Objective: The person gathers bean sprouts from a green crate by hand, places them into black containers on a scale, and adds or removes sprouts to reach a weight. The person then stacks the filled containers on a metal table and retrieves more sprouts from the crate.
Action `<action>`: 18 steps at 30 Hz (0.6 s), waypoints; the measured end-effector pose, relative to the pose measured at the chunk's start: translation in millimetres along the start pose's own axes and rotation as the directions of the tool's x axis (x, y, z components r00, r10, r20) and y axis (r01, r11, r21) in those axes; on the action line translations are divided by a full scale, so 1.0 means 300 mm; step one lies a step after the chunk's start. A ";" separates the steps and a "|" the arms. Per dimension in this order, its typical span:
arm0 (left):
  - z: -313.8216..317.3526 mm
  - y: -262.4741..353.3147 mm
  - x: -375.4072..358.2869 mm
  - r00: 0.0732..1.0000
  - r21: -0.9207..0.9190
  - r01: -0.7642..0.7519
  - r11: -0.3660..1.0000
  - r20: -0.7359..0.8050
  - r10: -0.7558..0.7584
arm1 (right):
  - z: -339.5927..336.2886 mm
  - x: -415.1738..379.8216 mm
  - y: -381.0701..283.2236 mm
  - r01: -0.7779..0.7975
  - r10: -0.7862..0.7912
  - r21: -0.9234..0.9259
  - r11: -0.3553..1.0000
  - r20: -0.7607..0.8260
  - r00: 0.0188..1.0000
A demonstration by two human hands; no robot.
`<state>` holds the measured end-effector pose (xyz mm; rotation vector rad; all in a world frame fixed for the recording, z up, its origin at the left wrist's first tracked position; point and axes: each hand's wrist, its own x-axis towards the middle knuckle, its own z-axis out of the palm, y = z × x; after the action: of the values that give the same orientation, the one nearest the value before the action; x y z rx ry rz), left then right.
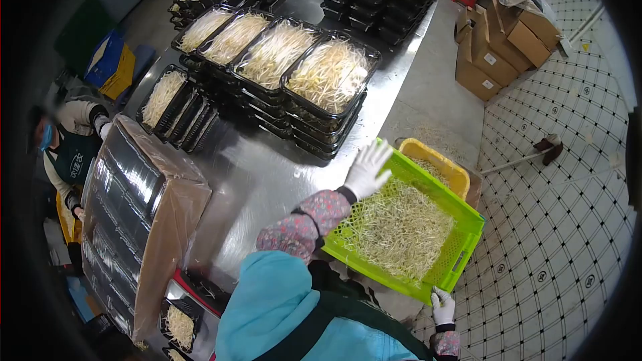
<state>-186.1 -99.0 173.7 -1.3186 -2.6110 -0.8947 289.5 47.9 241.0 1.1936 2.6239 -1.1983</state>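
Note:
A bright green plastic crate (470,241) is tilted at the right edge of the steel table, with a mass of loose bean sprouts (401,227) inside. My left hand (369,168), in a white glove, is open at the crate's upper left corner, fingers spread over the rim and sprouts. At the lower right corner my right hand (443,306), also gloved in white, is closed on the crate's rim. Near my left hand stand stacked black trays (328,137) filled with bean sprouts.
A yellow basket (438,154) with sprouts stands beyond the crate. The steel table (251,177) carries more tray stacks and a plastic-lined box (174,220) of black trays. A co-worker in an apron (70,154) stands left. Cardboard boxes (498,53) and a long-handled tool (548,150) are on the right.

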 end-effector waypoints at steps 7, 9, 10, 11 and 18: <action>0.083 0.097 0.078 0.848 -0.148 0.139 0.979 0.528 -0.041 | 0.002 -0.086 0.177 -0.061 0.064 0.122 0.991 -0.018 0.998; 0.192 0.219 -0.173 0.875 -0.418 -0.126 0.899 0.381 0.300 | -0.010 -0.064 0.150 -0.038 0.036 0.027 0.999 0.072 0.997; 0.177 0.256 -0.278 0.902 -0.440 -0.171 0.881 0.290 0.319 | -0.013 -0.046 0.180 -0.041 0.037 0.048 0.998 0.085 0.996; 0.126 0.285 -0.376 0.923 -0.450 -0.207 0.869 0.204 0.326 | -0.009 -0.028 0.206 -0.049 0.041 0.069 0.996 0.110 0.993; -0.437 0.053 -1.150 0.318 0.035 0.919 0.392 -0.654 -0.686 | -0.015 0.193 0.323 -0.006 -0.066 0.198 0.980 0.352 0.934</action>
<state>18.1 -406.8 178.1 0.5246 -2.6057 -0.5446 312.8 127.6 164.4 0.8551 2.3056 -1.5433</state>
